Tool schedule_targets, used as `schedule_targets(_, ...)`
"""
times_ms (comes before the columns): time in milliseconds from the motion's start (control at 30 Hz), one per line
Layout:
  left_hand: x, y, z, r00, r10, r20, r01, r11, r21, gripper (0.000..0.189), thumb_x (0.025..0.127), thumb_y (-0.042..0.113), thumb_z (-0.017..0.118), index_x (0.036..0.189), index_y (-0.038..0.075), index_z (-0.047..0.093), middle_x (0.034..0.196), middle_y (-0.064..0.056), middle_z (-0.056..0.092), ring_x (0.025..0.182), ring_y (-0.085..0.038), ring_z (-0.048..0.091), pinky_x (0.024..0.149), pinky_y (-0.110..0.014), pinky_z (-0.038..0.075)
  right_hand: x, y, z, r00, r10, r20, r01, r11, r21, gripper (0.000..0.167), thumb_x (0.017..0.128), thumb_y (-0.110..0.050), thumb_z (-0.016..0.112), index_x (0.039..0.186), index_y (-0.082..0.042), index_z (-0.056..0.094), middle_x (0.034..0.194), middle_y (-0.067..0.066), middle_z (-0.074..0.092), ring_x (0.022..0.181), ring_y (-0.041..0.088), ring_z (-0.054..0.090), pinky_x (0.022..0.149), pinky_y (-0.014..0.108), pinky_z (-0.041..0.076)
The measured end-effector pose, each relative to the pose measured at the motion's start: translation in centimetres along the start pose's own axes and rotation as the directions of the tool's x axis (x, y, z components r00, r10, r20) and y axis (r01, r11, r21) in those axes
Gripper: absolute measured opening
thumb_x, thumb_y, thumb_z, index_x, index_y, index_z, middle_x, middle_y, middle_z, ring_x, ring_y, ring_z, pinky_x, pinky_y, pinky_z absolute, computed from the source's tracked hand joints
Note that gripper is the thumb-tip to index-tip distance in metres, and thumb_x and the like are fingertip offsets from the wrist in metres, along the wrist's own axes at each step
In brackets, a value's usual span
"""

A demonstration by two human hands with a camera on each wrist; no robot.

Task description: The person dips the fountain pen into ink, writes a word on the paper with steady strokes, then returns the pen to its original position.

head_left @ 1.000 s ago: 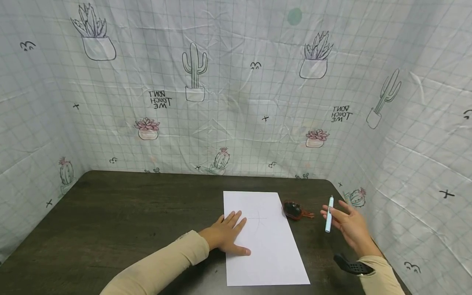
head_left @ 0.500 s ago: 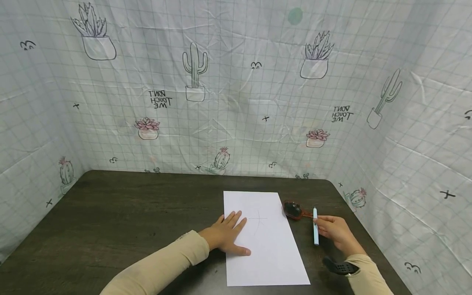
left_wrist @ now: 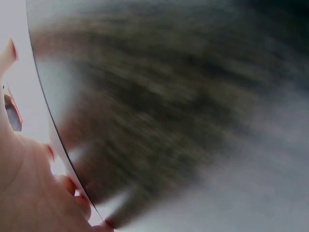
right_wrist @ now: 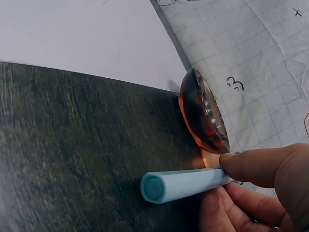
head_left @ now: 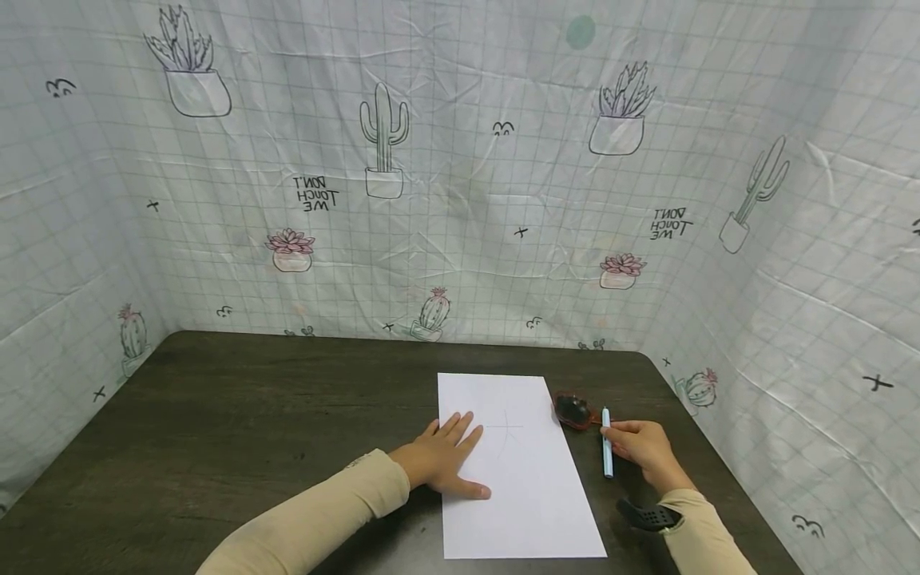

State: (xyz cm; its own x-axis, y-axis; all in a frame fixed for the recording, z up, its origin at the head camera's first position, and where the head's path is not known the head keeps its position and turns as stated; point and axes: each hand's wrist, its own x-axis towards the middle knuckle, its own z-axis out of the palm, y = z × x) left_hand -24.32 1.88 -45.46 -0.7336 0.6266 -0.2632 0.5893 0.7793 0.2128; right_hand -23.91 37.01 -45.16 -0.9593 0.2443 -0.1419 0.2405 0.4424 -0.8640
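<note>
On the dark table lies a white paper sheet with faint crossing lines drawn on it. My left hand rests on its left edge, fingers spread. At the frame's left in the left wrist view is that hand. My right hand pinches a light-blue pen, right of the sheet. Thumb and fingers meet near one end of the pen in the right wrist view. Just past it lies a dark oval item with an amber rim and narrow handle. I cannot tell whether my fingers touch its handle.
The dark wooden table extends far to the left. A pale grid-patterned cloth with cactus drawings stands behind and along both sides. The table's right edge runs close to my right forearm.
My right hand has moved left and down with the pen, towards the handle of the amber-rimmed item. My left hand has stayed on the sheet; the head view has shifted slightly.
</note>
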Motion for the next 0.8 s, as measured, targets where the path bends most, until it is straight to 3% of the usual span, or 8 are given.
schedule_targets(300,-0.19,0.07,-0.08,1.000,-0.005,-0.002,0.005,1.000,0.001,0.099,0.081,0.078,0.047,0.156,0.021,0.015,0.162,-0.004,0.002,0.149,-0.022,0.002,0.118,-0.048,0.010,0.29,0.33,0.19,0.999,-0.001,-0.042,-0.003,0.996,-0.084,0.043,0.088,-0.012,0.066,0.115,0.020,0.057,0.102,0.026,0.066,0.077,0.013,0.067,0.068,0.028,0.057)
schedule_targets(633,-0.18,0.04,-0.14,1.000,-0.001,0.003,0.001,1.000,0.000,0.099,0.081,0.078,0.046,0.156,0.021,0.014,0.162,-0.004,0.001,0.149,-0.023,0.001,0.118,-0.048,0.009,0.23,0.51,0.20,0.998,-0.014,-0.066,0.008,0.996,-0.087,0.043,0.089,-0.016,0.067,0.114,0.019,0.059,0.091,0.015,0.069,0.073,0.008,0.065,0.065,0.025,0.057)
schedule_targets(800,-0.25,0.05,-0.05,1.000,0.000,-0.002,0.000,1.000,0.008,0.099,0.081,0.079,0.045,0.156,0.021,0.014,0.162,-0.004,0.001,0.149,-0.023,0.001,0.118,-0.048,0.009,0.16,0.46,0.13,0.998,-0.019,-0.067,0.012,0.995,-0.103,0.047,0.090,-0.021,0.067,0.114,0.018,0.059,0.094,0.018,0.069,0.073,0.009,0.066,0.065,0.025,0.057)
